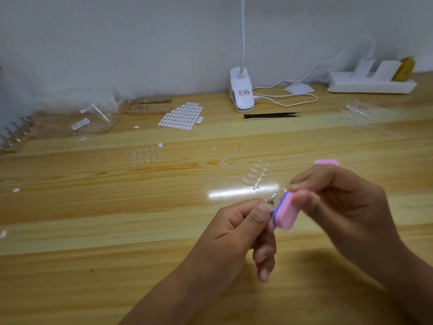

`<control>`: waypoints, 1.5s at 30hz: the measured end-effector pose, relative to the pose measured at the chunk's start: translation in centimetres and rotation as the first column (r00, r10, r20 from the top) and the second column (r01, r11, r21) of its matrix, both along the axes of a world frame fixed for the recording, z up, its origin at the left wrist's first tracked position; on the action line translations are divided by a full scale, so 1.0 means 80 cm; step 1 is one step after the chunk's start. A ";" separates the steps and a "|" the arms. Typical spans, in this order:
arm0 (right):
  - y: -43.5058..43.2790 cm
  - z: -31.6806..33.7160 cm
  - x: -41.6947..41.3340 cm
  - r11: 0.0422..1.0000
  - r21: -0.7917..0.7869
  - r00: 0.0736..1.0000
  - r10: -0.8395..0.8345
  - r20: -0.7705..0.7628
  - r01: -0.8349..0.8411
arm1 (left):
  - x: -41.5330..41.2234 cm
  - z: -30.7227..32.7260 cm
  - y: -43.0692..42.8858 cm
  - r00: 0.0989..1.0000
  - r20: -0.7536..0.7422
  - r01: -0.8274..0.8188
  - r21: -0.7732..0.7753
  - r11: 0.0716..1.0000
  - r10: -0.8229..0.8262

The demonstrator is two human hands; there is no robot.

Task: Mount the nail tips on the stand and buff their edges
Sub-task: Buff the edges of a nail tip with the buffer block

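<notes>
Left hand (236,233) is up over the table (93,207), its fingers (257,214) curled in tight, thumb and forefinger pinching a small metal peg (273,198) right at the base. Whatever sits on top of that peg is too blurred to tell. Right hand (339,202) is wrapped round the buffer (287,211), fingers curled over the top, thumb (304,198) pressed flat on the pink face. The buffer is a pink block with purple layers along its edge, tilted, with the near end right against the peg and the left thumb and the far end poking out past the knuckles. Just beyond the hands a strip of nail tips (254,174) lies on the table, pale and glossy, on its sprue, with a bare sprue (230,156) a little further back. More clear tips (144,154) lie off to the left. A wooden stand (150,106) sits back near the wall beside a sheet of white stickers (181,117), and black tweezers (271,115) lie in front of the lamp clip (241,95).
</notes>
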State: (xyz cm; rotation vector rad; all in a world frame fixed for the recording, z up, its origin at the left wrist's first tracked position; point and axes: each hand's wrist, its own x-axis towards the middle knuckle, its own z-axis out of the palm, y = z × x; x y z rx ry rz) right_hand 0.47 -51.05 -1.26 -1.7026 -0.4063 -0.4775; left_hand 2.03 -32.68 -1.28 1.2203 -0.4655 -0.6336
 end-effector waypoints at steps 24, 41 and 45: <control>-0.016 0.007 0.004 0.992 0.109 0.987 0.075 -0.140 -0.059 | -0.007 -0.005 0.000 0.945 0.303 -0.170 0.142 0.975 0.121; -0.016 0.007 0.003 1.000 0.000 0.999 0.004 -0.036 -0.004 | -0.006 0.003 -0.002 0.971 0.195 -0.156 0.069 0.985 0.140; -0.011 0.002 -0.001 0.999 -0.020 0.998 0.041 -0.053 -0.042 | -0.006 0.002 -0.001 0.977 0.183 -0.129 0.090 0.988 0.111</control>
